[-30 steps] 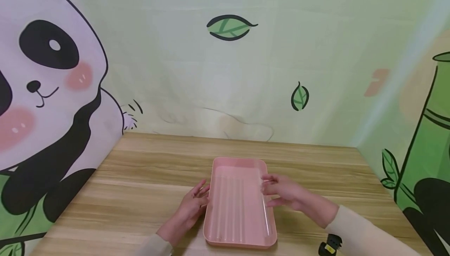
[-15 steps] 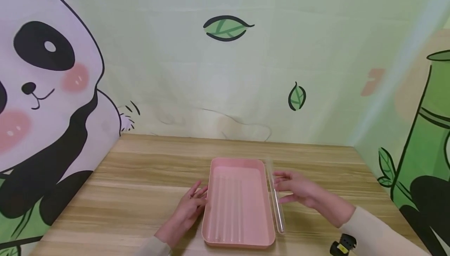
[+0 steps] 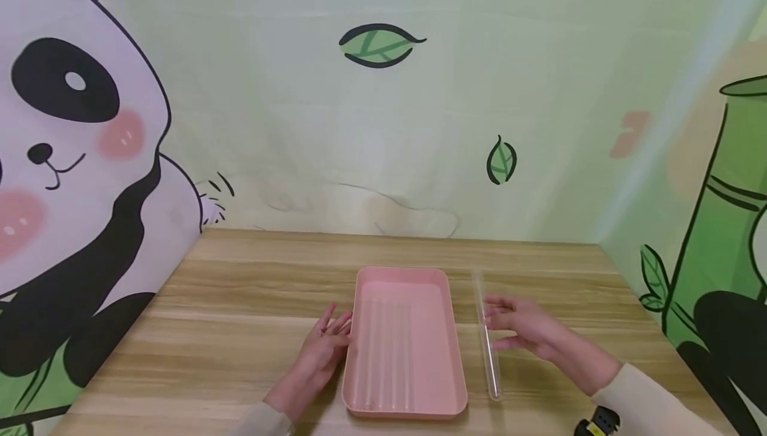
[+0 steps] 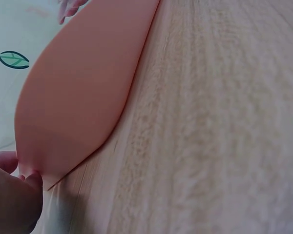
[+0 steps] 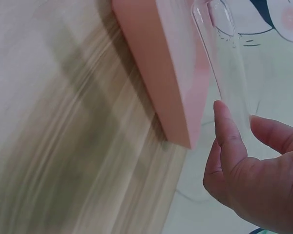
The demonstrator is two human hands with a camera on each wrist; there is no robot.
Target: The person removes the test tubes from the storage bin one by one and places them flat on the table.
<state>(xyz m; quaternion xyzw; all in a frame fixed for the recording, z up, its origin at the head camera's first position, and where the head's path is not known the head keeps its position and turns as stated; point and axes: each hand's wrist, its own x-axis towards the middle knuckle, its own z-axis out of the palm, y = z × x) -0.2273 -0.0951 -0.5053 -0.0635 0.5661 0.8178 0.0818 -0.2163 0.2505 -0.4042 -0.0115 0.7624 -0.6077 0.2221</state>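
Note:
A pink tray [image 3: 434, 336] lies lengthwise on the table. My right hand [image 3: 521, 325] pinches a long clear tube [image 3: 488, 349] between thumb and fingers, just right of the tray. In the right wrist view the tube [image 5: 229, 63] extends away from the fingertips, above the level of the tray wall [image 5: 154, 68]. My left hand [image 3: 323, 353] rests against the tray's left side with its fingers mostly straight. The left wrist view shows fingertips touching the pink wall [image 4: 83, 78]. Several long, clear strips [image 3: 389, 356] run along the tray's left half; I cannot tell whether they are tubes or ridges.
The wooden table [image 3: 257, 289] runs back to a pale green printed cloth [image 3: 287, 90]. A panda [image 3: 72, 156] is printed at left, bamboo [image 3: 713, 243] at right. A black device [image 3: 598, 421] is at the right sleeve.
My right hand has carried the clear tube rightward, from over the tray's right edge to beside the tray. The left hand stays against the tray; the view has shifted slightly.

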